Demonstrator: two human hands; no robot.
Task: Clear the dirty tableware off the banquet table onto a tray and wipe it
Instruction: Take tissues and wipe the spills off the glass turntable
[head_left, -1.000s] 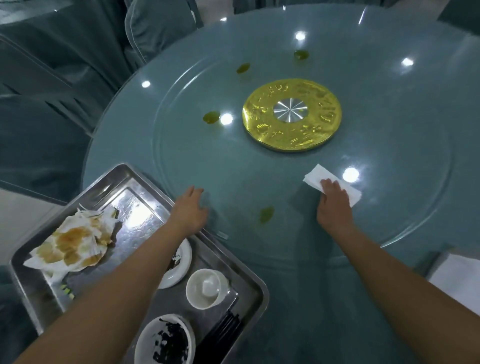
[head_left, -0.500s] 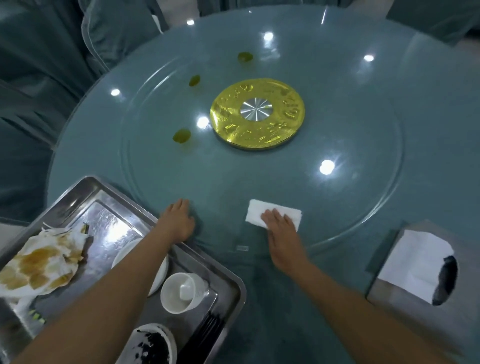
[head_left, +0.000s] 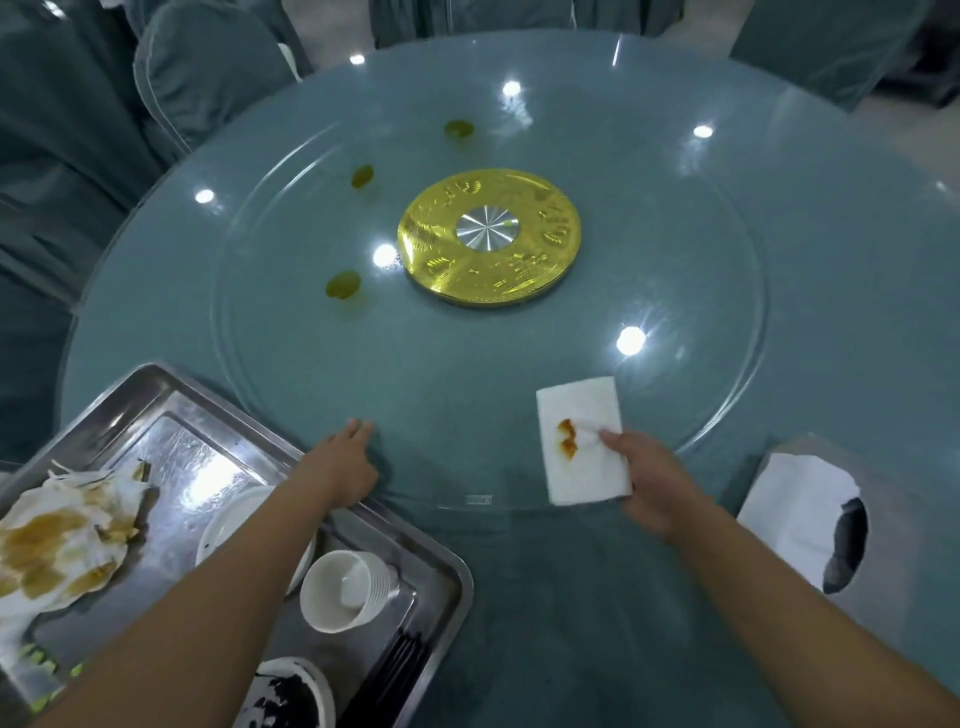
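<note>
My right hand (head_left: 647, 480) pinches a folded white napkin (head_left: 582, 441), turned face up to show an orange-brown stain, over the near edge of the glass turntable (head_left: 727, 322). On that glass edge, beside the metal tray (head_left: 171, 395), rests my left hand (head_left: 345, 465) with its fingers flat. The tray holds a white cup (head_left: 345, 590), a white plate (head_left: 231, 525), a dirty bowl (head_left: 291, 699), dark chopsticks (head_left: 389, 675) and stained crumpled napkins (head_left: 57, 545). Three oily green-yellow spots (head_left: 343, 285) lie on the glass left of the gold hub (head_left: 488, 244).
A tissue box (head_left: 810, 525) with a white tissue sticking out sits at the table's right front. Chairs in grey-blue covers (head_left: 197, 67) ring the far side and left of the round table.
My right hand has dragged the napkin toward me across the glass, then lifted and turned it so its stained side shows. The spot near the front edge is gone. The left hand stays put.
</note>
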